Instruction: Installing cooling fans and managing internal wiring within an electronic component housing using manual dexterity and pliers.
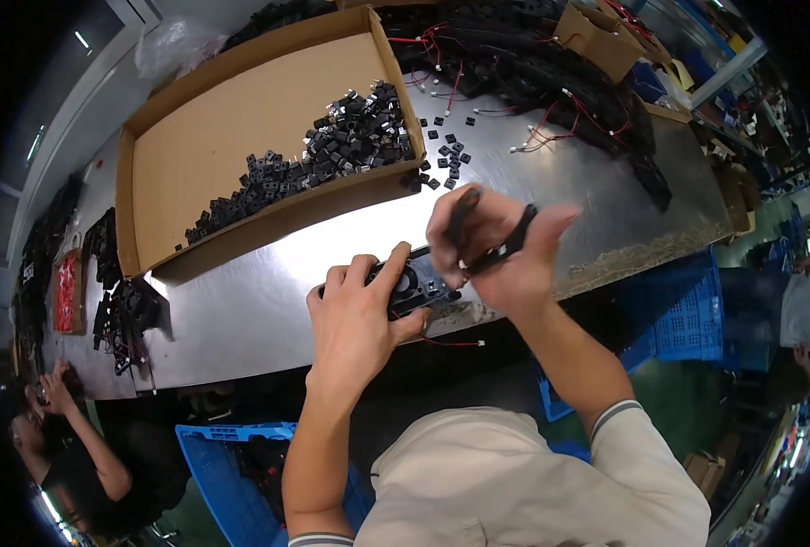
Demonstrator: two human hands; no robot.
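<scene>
My left hand (355, 305) grips a black plastic housing (434, 290) with a round, speaker-like part, close to the table's front edge. From beneath that hand a thin red wire (451, 343) runs out to a small white connector. My right hand (514, 260), smeared by motion, is closed around a hand tool with two black handles (514, 239), which looks like pliers. Its tip is at or close to the housing's right end; contact is unclear. My left fingers cover much of the housing.
Small black parts with metal pins fill one side of a shallow cardboard box (241, 77). Several loose black pieces (448, 153) lie beside it. Wired black housings (533, 82) are heaped at the back right, more (127, 319) at left. Blue crates (687, 305) stand below; another person (86, 447) sits at left.
</scene>
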